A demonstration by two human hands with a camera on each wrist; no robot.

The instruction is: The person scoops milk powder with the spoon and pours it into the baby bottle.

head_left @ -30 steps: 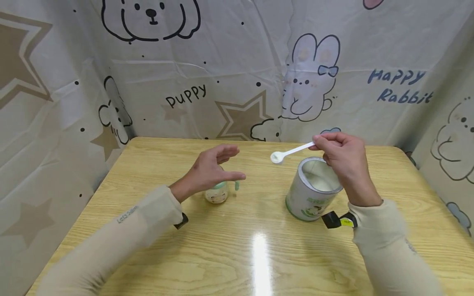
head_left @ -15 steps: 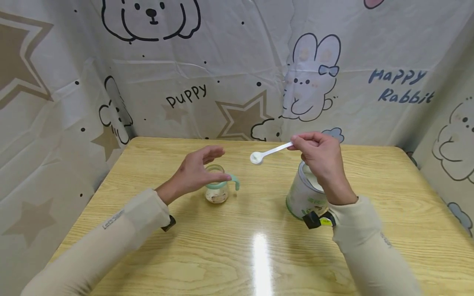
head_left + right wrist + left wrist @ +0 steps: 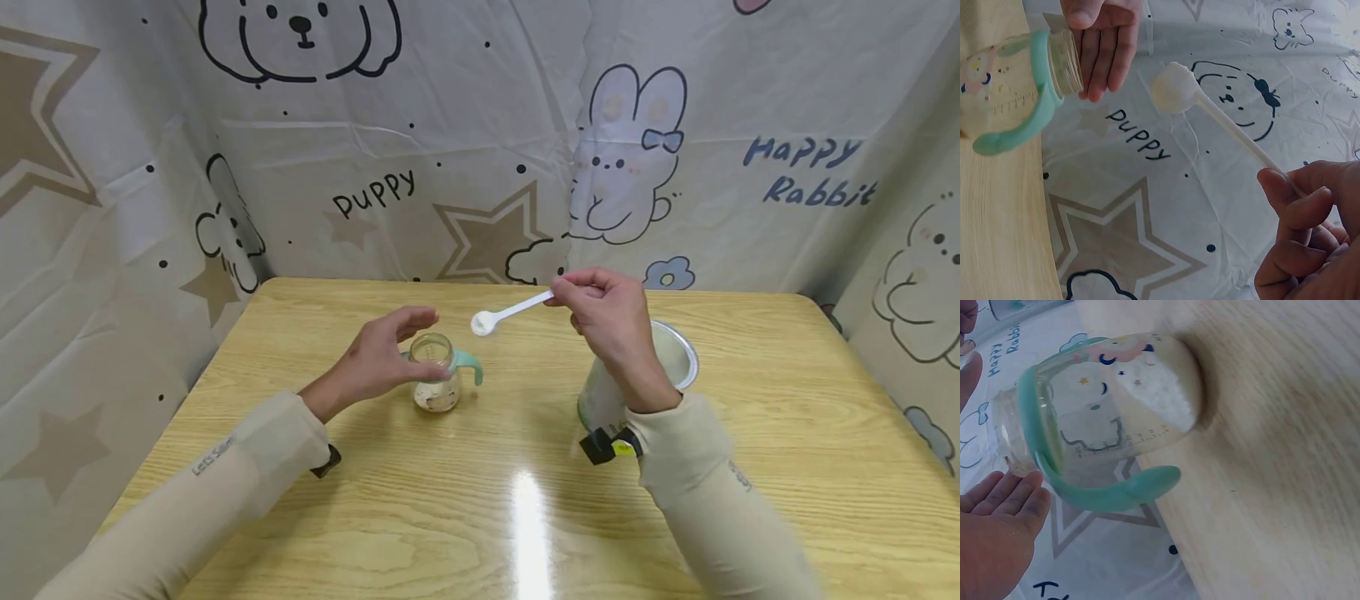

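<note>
A clear baby bottle (image 3: 437, 398) with mint green handles stands uncapped on the table, white powder lying inside its base (image 3: 1166, 394). My left hand (image 3: 375, 354) is beside the bottle's neck, thumb in front and fingers behind, relaxed; whether it touches the glass I cannot tell. Between thumb and fingertips, my right hand (image 3: 611, 321) pinches the handle of a white measuring scoop (image 3: 513, 311). The scoop's bowl holds a heap of white powder, level with and just right of the bottle's mouth. Partly hidden behind the right hand and wrist is an uncovered milk powder can (image 3: 600, 396).
The wooden table (image 3: 450, 517) has its back edge against a cloth backdrop (image 3: 487, 125) printed with cartoon animals and stars. Cloth also hangs at the left and right sides.
My right hand has carried the filled scoop leftward, from above the can to near the bottle. My left hand has shifted left and down, uncovering the bottle's mouth.
</note>
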